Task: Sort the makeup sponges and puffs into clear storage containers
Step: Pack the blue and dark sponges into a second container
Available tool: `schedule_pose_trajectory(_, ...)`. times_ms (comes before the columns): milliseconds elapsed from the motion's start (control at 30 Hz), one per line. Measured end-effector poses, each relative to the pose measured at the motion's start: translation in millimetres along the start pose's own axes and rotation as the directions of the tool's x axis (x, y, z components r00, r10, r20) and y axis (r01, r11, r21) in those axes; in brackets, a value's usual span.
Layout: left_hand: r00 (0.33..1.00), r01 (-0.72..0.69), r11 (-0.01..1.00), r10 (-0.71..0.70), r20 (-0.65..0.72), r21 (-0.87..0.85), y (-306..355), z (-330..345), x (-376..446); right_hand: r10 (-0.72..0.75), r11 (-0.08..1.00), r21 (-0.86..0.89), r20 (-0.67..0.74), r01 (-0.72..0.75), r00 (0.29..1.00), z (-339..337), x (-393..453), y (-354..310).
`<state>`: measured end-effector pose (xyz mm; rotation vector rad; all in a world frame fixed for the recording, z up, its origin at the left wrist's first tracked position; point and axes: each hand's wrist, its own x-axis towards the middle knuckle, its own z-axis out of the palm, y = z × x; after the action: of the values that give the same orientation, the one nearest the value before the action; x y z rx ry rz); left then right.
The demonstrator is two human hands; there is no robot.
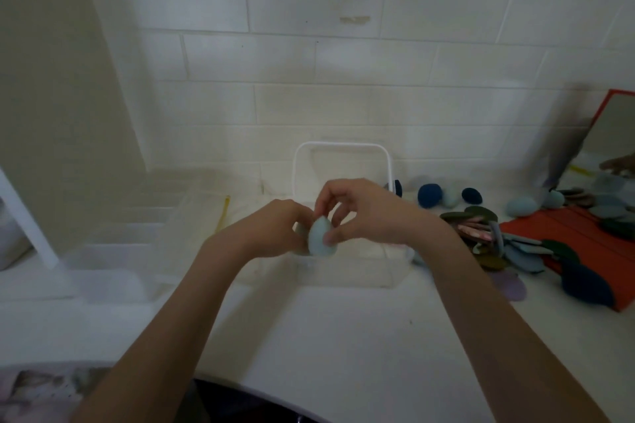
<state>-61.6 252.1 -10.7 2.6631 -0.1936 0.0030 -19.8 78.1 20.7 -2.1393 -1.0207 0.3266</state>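
A clear container with a white rim [343, 148] stands on the white counter [343, 336] against the tiled wall; both hands meet in front of it and cover much of its near wall; the right hand [371, 213] pinches a pale blue egg-shaped sponge [321, 239] between thumb and curled fingers; the left hand [275, 228] curls against the sponge's far side, its fingertips hidden; dark blue sponges [427, 195] and a heap of flat puffs [481, 233] lie to the right, partly on an orange mat [567, 233]; a second clear container [137, 233] sits left, blurred and faint; a red-framed mirror [608, 134] is cut off at the edge.
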Motion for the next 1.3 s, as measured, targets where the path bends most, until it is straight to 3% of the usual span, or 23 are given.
schedule_pose_trajectory(100, 1.0, -0.006, 1.0, 0.006, -0.004, 0.03, 0.2, 0.2, 0.3, -0.024, 0.998, -0.054, 0.074, 0.028, 0.997, 13.9, 3.7, 2.6)
schedule_pose_trajectory(200, 1.0, -0.028, 0.999, 0.028, -0.007, 0.016, -1.7, -1.4, -0.8, -0.04, 0.998, -0.043, 0.05, 0.042, 0.998, 18.4, 5.2, 6.3)
schedule_pose_trajectory(333, 0.999, -0.046, 0.999, 0.046, -0.015, 0.001, -2.6, 0.5, -0.5, -0.033, 0.985, -0.167, 0.027, 0.037, 0.999, 30.6, 7.0, 8.4)
schedule_pose_trajectory(433, 0.999, -0.039, 0.999, 0.04, -0.037, 0.035, -3.1, 3.5, 1.5, -0.035, 0.993, -0.111, -0.036, 0.031, 0.999, 39.1, 10.0, 9.6)
schedule_pose_trajectory(633, 0.996, -0.082, 0.996, 0.082, -0.034, -0.018, -9.1, 5.3, 2.6, 0.019, 0.986, -0.166, 0.103, -0.002, 0.994, 29.7, 7.5, 9.4)
schedule_pose_trajectory(800, 0.993, -0.108, 0.987, 0.101, -0.064, -0.116, -16.1, 10.5, 1.1, 0.143, 0.979, 0.13, 0.112, -0.157, 0.983, 10.2, 2.5, 19.3)
schedule_pose_trajectory(933, 0.991, -0.119, 0.978, 0.107, -0.075, -0.174, -19.2, 16.1, -1.5, 0.196, 0.978, -0.111, 0.171, -0.179, 0.966, 15.9, 4.9, 19.5)
schedule_pose_trajectory(1000, 0.992, -0.114, 0.975, 0.101, -0.077, -0.189, -17.6, 16.8, -2.4, 0.219, 0.952, -0.243, 0.127, -0.183, 0.967, 24.9, 8.5, 17.3)
schedule_pose_trajectory(1133, 0.992, -0.079, 0.985, 0.063, -0.106, -0.154, -14.1, 15.8, -3.5, 0.258, 0.952, -0.217, 0.179, -0.218, 0.949, 28.0, 9.1, 16.2)
schedule_pose_trajectory(1300, 0.987, -0.116, 0.976, 0.093, -0.127, -0.184, -12.6, 15.1, -5.6, 0.195, 0.948, -0.288, 0.182, -0.138, 0.964, 31.8, 5.8, 21.9)
